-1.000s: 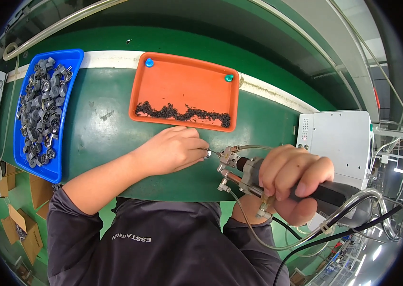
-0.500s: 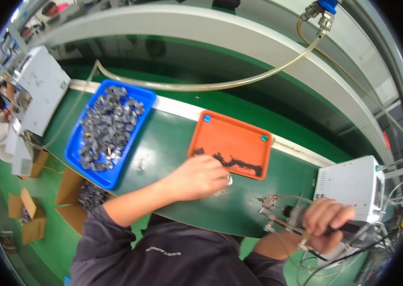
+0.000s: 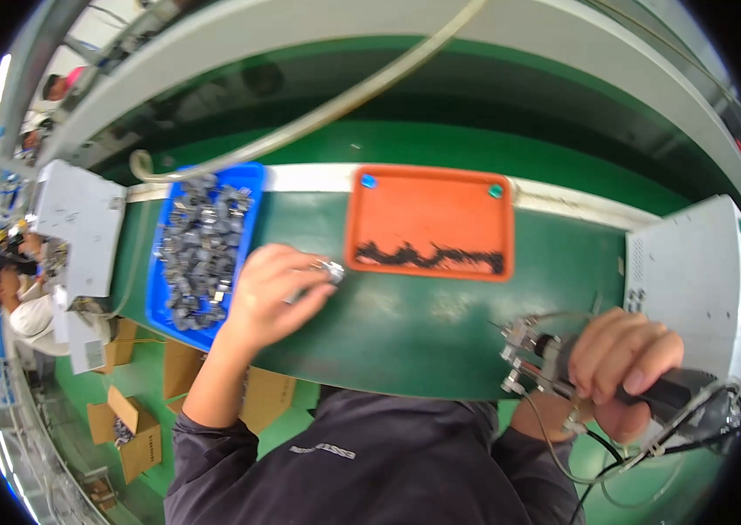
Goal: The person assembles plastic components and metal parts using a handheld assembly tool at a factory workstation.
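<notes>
The left hand (image 3: 270, 293) pinches a small silvery metal part (image 3: 330, 270) between thumb and fingertips – fingers closed on it, the part projecting just beyond the tips, above the green belt surface (image 3: 405, 328). The part appears rigid and light; being small and smooth-looking metal, it probably slips easily, so a firm pinch across its opposite sides, as shown, suits it better than a hold at one end. Its fine detail is too small to make out.

The right hand (image 3: 620, 367) is wrapped tightly around the dark handle of a powered hand tool (image 3: 554, 363), whose metal head points toward the left hand. Cables (image 3: 650, 451) trail from the tool's rear and may drag on any sweep.

Just left of the pinch lies a blue tray (image 3: 248, 179) filled with grey parts; just right and beyond it sits an orange tray (image 3: 427, 223) holding a line of small dark pieces. Both tray rims are low obstacles. Open belt lies between the two hands – the clearest room for movement. A white box (image 3: 690, 280) stands close beside the right hand, and the belt's near edge runs just below both grips.
</notes>
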Demonstrator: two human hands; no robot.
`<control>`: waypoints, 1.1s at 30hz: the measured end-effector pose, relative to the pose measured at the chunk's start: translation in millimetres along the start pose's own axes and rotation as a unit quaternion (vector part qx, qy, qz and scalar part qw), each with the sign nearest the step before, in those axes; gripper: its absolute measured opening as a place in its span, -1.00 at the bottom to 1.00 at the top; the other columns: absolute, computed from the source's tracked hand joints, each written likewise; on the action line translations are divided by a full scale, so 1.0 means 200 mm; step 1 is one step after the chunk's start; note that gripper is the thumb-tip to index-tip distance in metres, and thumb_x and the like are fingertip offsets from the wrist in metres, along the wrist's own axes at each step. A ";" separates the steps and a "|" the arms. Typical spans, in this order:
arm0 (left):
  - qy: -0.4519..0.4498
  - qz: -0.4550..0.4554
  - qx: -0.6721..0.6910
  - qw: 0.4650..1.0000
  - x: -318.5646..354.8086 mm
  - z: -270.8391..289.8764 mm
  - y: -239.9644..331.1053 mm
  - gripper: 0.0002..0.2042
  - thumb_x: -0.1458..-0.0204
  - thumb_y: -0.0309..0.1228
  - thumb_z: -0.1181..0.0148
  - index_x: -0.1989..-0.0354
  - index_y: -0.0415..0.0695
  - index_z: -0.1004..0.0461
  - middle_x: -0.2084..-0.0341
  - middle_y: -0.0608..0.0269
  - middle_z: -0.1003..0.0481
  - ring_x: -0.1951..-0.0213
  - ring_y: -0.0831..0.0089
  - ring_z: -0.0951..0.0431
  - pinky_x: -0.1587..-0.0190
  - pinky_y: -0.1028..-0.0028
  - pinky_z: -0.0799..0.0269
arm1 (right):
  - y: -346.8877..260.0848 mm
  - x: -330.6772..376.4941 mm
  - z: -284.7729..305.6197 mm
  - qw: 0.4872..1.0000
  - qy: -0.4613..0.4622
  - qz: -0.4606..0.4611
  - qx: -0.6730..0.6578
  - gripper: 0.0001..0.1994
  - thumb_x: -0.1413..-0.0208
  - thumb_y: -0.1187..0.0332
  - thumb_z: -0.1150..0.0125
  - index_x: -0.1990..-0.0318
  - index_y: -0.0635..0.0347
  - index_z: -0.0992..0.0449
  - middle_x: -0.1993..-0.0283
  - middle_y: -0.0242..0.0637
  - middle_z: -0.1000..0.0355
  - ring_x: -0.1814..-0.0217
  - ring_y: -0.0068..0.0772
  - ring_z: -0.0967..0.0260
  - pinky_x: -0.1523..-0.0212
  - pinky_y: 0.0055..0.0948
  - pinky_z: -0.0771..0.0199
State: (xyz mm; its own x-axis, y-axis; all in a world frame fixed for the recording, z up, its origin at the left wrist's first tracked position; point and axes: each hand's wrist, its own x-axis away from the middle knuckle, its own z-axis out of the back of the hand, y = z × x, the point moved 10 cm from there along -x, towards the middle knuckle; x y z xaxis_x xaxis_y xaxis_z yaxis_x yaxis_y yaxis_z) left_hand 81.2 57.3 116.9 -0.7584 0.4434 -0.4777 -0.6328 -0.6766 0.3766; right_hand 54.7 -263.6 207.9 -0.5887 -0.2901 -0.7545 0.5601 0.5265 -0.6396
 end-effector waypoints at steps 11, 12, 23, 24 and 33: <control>-0.086 -0.104 0.201 0.970 -0.12 -0.78 0.43 -0.85 0.07 -0.47 -0.43 0.31 -0.18 -0.64 0.11 0.25 -0.62 0.26 0.28 -0.59 0.23 0.30 -0.61 | 0.11 -0.01 -0.05 0.998 -0.014 -0.052 -0.044 -0.56 -0.07 0.22 -0.57 0.08 0.22 -0.42 0.48 -0.29 -0.46 0.56 -0.33 -0.41 0.57 -0.42 -0.40; -0.086 -0.103 0.205 0.970 -0.12 -0.79 0.43 -0.85 0.07 -0.47 -0.43 0.31 -0.18 -0.64 0.11 0.25 -0.62 0.26 0.28 -0.59 0.23 0.30 -0.61 | 0.12 0.00 -0.05 0.997 -0.021 -0.056 -0.042 -0.56 -0.07 0.23 -0.57 0.09 0.23 -0.43 0.48 -0.29 -0.46 0.56 -0.33 -0.41 0.57 -0.41 -0.41; -0.042 -0.081 0.329 0.940 -0.17 -0.71 0.46 -0.75 0.12 -0.42 -0.49 0.24 -0.16 -0.64 0.11 0.26 -0.56 0.28 0.28 -0.56 0.22 0.32 -0.53 | 0.11 -0.02 -0.12 0.995 -0.052 -0.036 -0.071 -0.60 -0.14 0.18 -0.50 0.12 0.21 -0.41 0.51 -0.33 -0.45 0.57 -0.36 -0.47 0.61 -0.41 -0.44; -0.046 -0.105 0.346 0.931 -0.16 -0.71 0.47 -0.78 0.10 -0.44 -0.49 0.26 -0.16 -0.64 0.16 0.26 -0.57 0.30 0.28 -0.57 0.24 0.31 -0.53 | 0.11 -0.01 -0.13 0.995 -0.056 -0.038 -0.073 -0.60 -0.14 0.18 -0.50 0.12 0.21 -0.41 0.51 -0.33 -0.45 0.57 -0.36 -0.47 0.61 -0.41 -0.44; 0.040 -0.074 0.216 0.973 -0.19 -0.54 0.23 -0.92 0.01 -0.41 -0.41 0.37 -0.10 -0.64 0.25 0.40 -0.60 0.23 0.35 -0.56 0.19 0.30 -0.43 | -0.06 0.02 -0.03 0.997 0.055 0.051 0.031 -0.66 -0.21 0.14 -0.42 0.24 0.14 -0.38 0.59 -0.42 -0.43 0.65 -0.47 -0.44 0.61 -0.51 -0.50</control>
State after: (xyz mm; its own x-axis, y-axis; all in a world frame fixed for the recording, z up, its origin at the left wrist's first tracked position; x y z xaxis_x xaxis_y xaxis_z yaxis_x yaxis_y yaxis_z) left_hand 97.7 -55.2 67.2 -0.6500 0.4589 -0.6058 -0.7540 -0.2900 0.5894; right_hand 41.7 -265.4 212.9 -0.5855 -0.1465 -0.7973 0.6528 0.4979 -0.5709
